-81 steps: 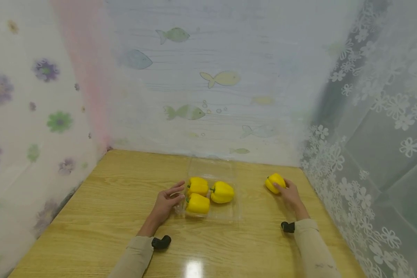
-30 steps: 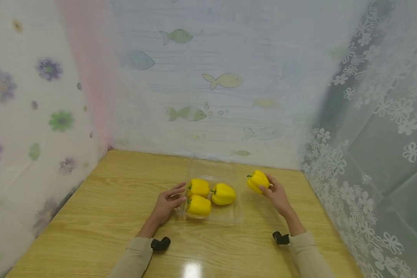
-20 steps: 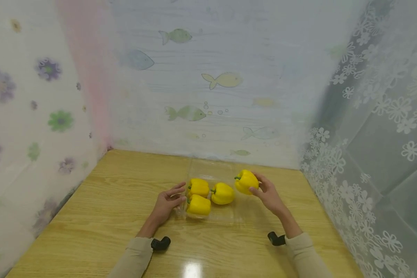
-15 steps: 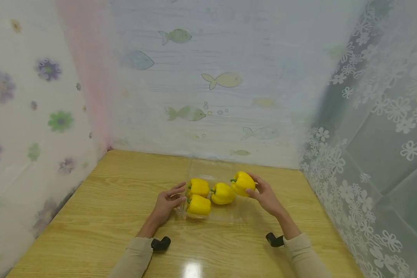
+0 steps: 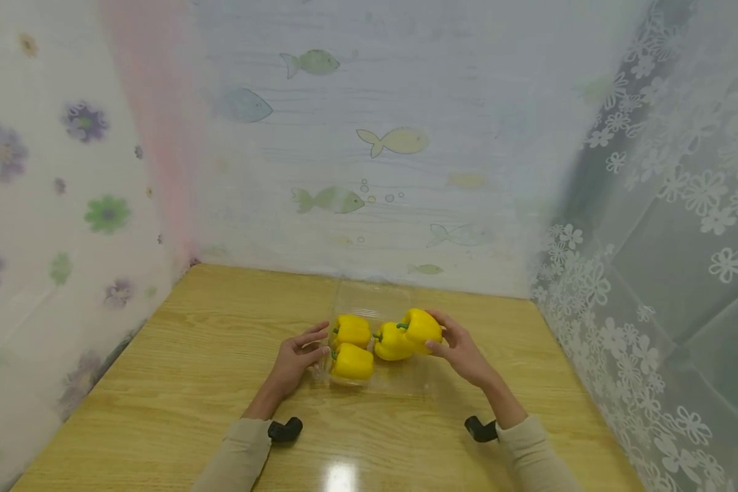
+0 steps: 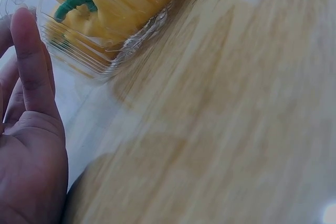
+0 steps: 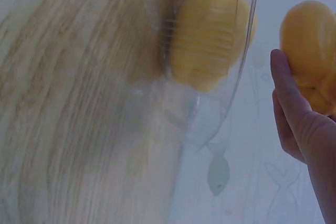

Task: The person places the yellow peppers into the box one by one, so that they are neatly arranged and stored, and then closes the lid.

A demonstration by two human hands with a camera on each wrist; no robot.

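Note:
A yellow bell pepper (image 5: 421,331) with a green stem is gripped by my right hand (image 5: 464,352), thumb on the near side. It is over the right part of a clear plastic clamshell container (image 5: 400,383), partly covering another yellow bell pepper (image 5: 391,342) there. In the right wrist view the held pepper (image 7: 310,40) is above the container wall (image 7: 244,72). Two more yellow peppers, one rear (image 5: 352,331) and one front (image 5: 352,362), lie along the container's left side. My left hand (image 5: 292,362) is at the container's left edge, fingers fairly straight, fingertips right at the rim.
The container's clear lid (image 5: 372,297) lies folded back toward the rear wall. Wood-grain table (image 5: 221,342) surrounds it. Printed curtains (image 5: 369,137) enclose the table at the back and both sides. A black device (image 5: 285,430) sits at the left wrist, another (image 5: 481,429) at the right.
My right hand has carried the pepper leftward from the table's right side to over the container, lowering it slightly in the last half second. The left hand stays at the container's edge.

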